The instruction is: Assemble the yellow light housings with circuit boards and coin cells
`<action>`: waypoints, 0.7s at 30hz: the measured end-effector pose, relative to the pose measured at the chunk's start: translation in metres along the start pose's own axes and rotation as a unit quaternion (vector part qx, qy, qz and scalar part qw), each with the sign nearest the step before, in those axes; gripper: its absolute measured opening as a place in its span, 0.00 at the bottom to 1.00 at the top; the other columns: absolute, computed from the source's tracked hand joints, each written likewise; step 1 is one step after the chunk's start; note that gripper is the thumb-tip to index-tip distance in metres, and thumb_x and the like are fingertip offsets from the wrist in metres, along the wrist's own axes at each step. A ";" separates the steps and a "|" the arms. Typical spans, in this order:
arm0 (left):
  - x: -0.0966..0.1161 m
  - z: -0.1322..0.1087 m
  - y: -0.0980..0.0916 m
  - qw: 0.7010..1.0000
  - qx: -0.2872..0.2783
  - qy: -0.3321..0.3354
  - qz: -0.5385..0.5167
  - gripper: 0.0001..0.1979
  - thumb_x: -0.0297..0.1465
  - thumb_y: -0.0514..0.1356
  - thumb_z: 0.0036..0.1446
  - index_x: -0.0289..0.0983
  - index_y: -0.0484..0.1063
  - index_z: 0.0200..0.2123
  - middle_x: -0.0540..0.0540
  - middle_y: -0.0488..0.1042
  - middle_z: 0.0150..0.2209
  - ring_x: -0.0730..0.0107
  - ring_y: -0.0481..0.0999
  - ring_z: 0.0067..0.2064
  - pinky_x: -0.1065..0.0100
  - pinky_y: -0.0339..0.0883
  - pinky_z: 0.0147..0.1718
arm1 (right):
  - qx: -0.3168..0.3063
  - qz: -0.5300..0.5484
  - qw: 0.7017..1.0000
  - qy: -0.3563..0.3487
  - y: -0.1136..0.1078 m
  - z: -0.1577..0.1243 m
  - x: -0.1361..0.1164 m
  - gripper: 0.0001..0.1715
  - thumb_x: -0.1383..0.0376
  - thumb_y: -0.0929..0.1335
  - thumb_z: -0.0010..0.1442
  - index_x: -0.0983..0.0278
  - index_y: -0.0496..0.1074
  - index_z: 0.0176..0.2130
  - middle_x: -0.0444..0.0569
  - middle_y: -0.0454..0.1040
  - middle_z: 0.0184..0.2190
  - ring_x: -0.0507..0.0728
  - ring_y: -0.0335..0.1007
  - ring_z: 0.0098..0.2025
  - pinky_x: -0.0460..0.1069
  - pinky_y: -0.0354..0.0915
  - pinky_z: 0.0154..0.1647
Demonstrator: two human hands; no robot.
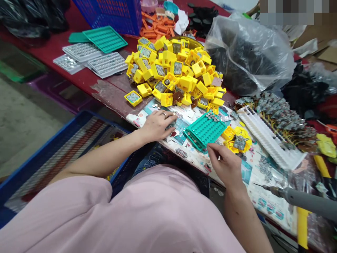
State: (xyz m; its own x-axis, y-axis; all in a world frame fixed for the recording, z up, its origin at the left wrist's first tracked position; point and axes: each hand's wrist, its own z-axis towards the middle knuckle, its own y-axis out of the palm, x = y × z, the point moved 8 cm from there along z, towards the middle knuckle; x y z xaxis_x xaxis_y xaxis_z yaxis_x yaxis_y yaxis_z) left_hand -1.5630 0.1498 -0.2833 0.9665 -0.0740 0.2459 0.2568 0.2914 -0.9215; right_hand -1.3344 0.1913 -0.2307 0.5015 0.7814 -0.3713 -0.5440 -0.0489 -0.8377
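My left hand (158, 124) rests on the printed sheet at the table's front edge, fingers stretched out and apart. Small round metal discs (156, 105) lie just beyond it, and one seems to be near its fingertips. My right hand (226, 162) is closed, thumb and fingers pinched together by the near corner of a green tray (204, 131); whatever the pinch may hold is hidden. Rows of round pockets cover this tray, with several metal discs (212, 116) at its far end. To its right sits a small group of yellow plastic housings (239, 142).
A big heap of yellow housings (181, 79) stands behind the tray. White pocketed trays (107, 64) lie at the back left. On the right are a white rack (271, 137), wired parts (279, 109) and an electric screwdriver (302, 200). A blue crate (65, 147) stands below left.
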 end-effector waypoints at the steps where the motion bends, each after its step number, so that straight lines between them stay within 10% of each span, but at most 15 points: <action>1: 0.002 0.000 0.002 1.000 -0.013 0.010 -0.013 0.20 0.37 0.55 0.63 0.35 0.75 0.53 0.37 0.79 0.50 0.53 0.77 0.51 0.53 0.70 0.50 | -0.011 0.001 1.000 -0.010 0.003 0.007 -0.003 0.10 0.62 0.66 0.66 0.62 0.78 0.38 0.44 0.80 0.29 0.50 0.74 0.27 0.44 0.66 0.30; 6: 0.002 0.000 -0.014 0.998 -0.002 0.045 -0.035 0.22 0.44 0.58 0.62 0.40 0.76 0.54 0.39 0.77 0.53 0.53 0.76 0.52 0.53 0.68 0.52 | -0.014 -0.026 0.997 -0.067 0.013 0.056 -0.027 0.13 0.59 0.65 0.67 0.61 0.78 0.39 0.46 0.80 0.30 0.52 0.76 0.32 0.46 0.65 0.34; 15: -0.064 0.048 -0.042 0.992 0.066 -0.074 -0.074 0.29 0.36 0.64 0.54 0.36 0.68 0.60 0.37 0.76 0.54 0.47 0.73 0.56 0.45 0.61 0.60 | -0.039 0.020 0.996 -0.083 0.031 0.068 -0.043 0.12 0.61 0.65 0.67 0.63 0.78 0.39 0.46 0.79 0.31 0.50 0.74 0.32 0.44 0.64 0.33; 21: -0.086 0.095 -0.078 0.863 0.091 -0.211 -0.450 0.21 0.39 0.56 0.65 0.33 0.66 0.56 0.43 0.77 0.48 0.63 0.79 0.45 0.56 0.73 0.45 | -0.036 0.095 0.995 -0.003 0.028 0.070 -0.019 0.13 0.60 0.66 0.65 0.62 0.79 0.37 0.46 0.80 0.31 0.50 0.74 0.30 0.45 0.67 0.33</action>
State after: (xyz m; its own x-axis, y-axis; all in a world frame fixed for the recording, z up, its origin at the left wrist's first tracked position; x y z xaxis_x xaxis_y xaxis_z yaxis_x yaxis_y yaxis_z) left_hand -1.6669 0.2244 -0.2041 0.2780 -0.0067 0.9606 0.8610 0.4450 -0.2461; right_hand -1.4068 0.2184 -0.2189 0.3900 0.7580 -0.5229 -0.5786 -0.2400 -0.7795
